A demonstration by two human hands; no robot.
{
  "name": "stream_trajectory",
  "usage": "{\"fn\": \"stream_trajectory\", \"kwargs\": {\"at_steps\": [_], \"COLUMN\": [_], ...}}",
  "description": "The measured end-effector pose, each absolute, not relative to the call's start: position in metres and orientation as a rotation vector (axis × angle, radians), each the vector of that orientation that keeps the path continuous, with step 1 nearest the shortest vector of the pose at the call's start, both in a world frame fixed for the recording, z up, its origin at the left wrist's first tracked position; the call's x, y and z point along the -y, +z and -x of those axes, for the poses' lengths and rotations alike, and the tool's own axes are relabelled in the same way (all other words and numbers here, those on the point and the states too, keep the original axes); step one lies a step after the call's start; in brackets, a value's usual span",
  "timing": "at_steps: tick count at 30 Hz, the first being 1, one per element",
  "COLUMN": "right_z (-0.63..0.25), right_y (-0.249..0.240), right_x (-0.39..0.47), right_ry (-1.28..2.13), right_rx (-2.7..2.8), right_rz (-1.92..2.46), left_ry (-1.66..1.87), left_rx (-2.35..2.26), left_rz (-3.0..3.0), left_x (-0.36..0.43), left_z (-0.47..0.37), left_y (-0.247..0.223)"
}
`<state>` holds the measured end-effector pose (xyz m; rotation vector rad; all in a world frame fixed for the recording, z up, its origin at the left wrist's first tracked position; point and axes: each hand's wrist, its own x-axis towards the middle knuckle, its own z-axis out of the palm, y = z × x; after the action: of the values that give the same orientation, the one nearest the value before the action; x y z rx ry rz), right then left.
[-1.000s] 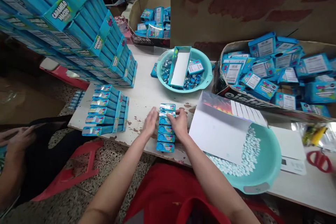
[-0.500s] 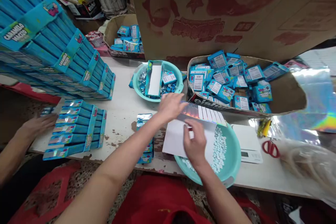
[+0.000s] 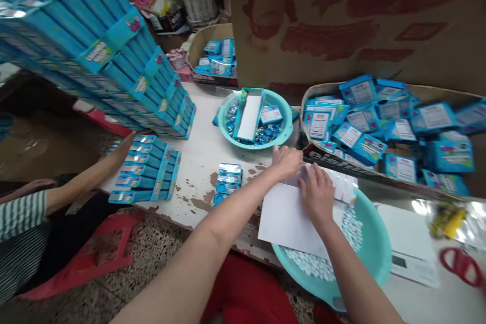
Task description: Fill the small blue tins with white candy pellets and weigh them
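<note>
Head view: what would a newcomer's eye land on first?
Probably the tall stack of blue display boxes, upper left. Next, right of centre, the left hand and right hand at a white sheet partly covering a turquoise basin. Beyond them sits a carton heaped with blue packs.

Left hand (image 3: 287,162) near right hand (image 3: 318,195); left fingers (image 3: 296,156) probably curled.
</note>
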<state>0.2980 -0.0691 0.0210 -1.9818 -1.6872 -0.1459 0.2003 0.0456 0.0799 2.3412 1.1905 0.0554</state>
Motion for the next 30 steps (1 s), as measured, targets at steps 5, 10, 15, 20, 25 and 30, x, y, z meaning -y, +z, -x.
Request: {"fn": "stream_trajectory", "kwargs": {"at_steps": [5,10,15,20,25,30], "right_z": [-0.313,-0.298,-0.258,-0.199,-0.134,-0.1], "right_y": [0.061,0.134,0.167,0.14,0.095,0.058], "right_x": [0.089,0.113,0.117,0.108,0.09,0.069], "right_ry": [-0.291,-0.134,0.325,0.821,1.018,0.912], "right_rx": [1.828,1.714,1.429,1.157,1.103,1.17], "right_rz": [1.947,1.957,1.889,1.755,1.727,1.889], "left_ry": [0.235,0.613,0.654,0.565,0.458,0.404], "left_rx": [-1.24,-1.177,-0.642,-0.952,-1.195,-1.322], "left_rz": [-2.523,-2.188,-1.337,-1.001,-1.169,-1.446], "left_x": [-0.037,-0.023,0.027,0.059,0.05,0.032], "left_z": [-0.199,-0.174,-0.111,-0.044,0.026,0.065], "left_y": [0.065,0.09,0.127,0.116,0.094,0.071]}}
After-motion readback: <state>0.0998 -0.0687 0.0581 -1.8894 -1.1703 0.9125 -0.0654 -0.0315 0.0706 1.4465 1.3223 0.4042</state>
